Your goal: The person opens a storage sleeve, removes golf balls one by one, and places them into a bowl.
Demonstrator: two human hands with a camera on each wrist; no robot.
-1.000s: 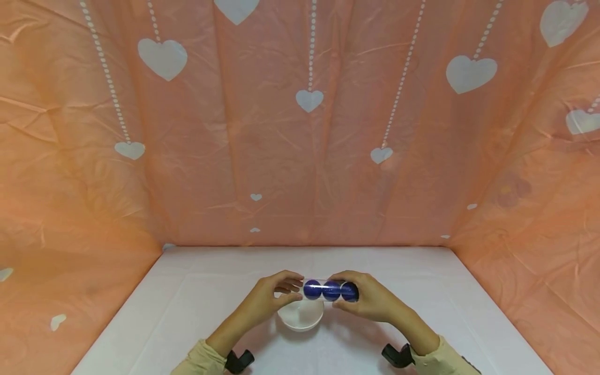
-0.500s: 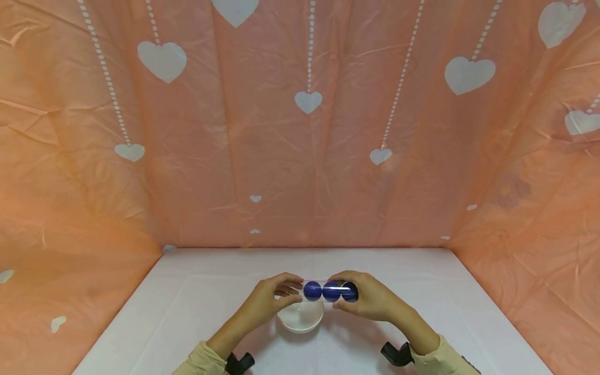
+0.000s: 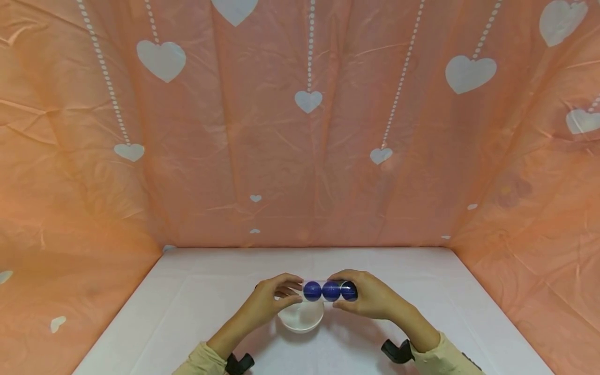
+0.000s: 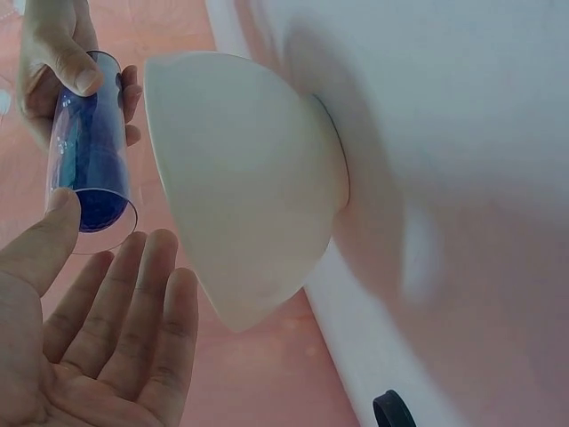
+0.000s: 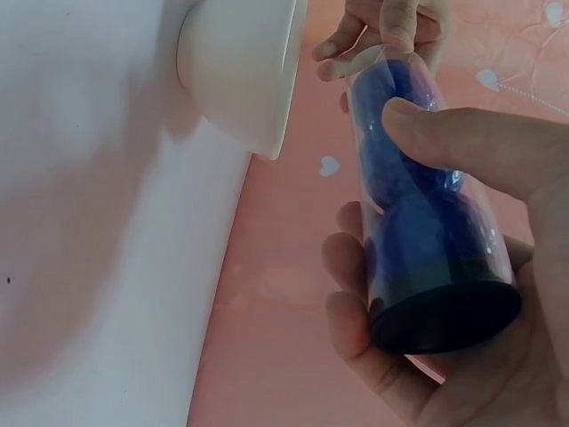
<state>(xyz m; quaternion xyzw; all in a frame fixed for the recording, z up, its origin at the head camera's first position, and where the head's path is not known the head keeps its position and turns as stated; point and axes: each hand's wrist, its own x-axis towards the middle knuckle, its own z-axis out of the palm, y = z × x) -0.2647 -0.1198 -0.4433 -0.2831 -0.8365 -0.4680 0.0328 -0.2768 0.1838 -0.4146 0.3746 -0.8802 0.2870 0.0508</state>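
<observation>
While gripped at its black-capped end by the right hand [image 3: 370, 301], clear tube [image 3: 328, 290] of blue balls [image 3: 330, 291] held level above white bowl [image 3: 301, 315] on the surface [image 3: 187, 302]; left hand [image 3: 272, 298] relaxed, fingers straight, at tube's open 9 o'clock mouth.

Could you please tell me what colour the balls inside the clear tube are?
The balls are dark blue, three in a row inside the clear tube; the head view shows them best.

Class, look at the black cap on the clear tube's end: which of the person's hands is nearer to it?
Right. The right hand grips the tube at the black cap; the left hand is at the opposite, open end.
</observation>
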